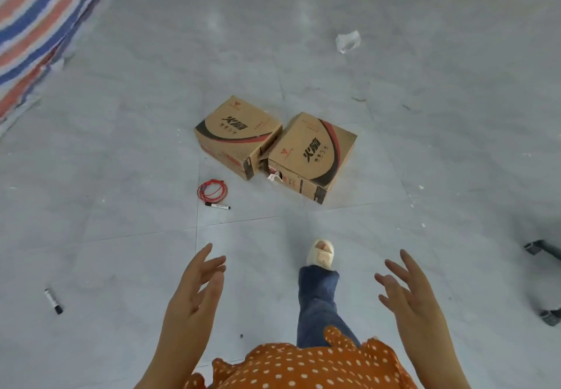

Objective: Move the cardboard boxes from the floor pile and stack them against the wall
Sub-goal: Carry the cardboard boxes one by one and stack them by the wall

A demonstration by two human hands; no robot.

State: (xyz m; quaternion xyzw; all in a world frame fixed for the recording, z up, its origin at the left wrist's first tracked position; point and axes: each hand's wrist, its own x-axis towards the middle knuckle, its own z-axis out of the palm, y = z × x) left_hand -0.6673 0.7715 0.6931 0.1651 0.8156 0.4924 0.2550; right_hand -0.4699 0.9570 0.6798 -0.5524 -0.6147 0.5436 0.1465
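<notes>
I see both boxes, left box touching right box, dead ahead and far of left hand and right hand, fingers spread and empty, right box nearer.

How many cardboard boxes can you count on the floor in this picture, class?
2. The left box and the right box sit side by side mid-floor, corners touching, ahead of the person's foot. No others show; more may lie outside the view.

Ahead of the hands, two brown boxes have black and red swirls, beside a red cord, with an orange white-dotted top below the hands.
</notes>
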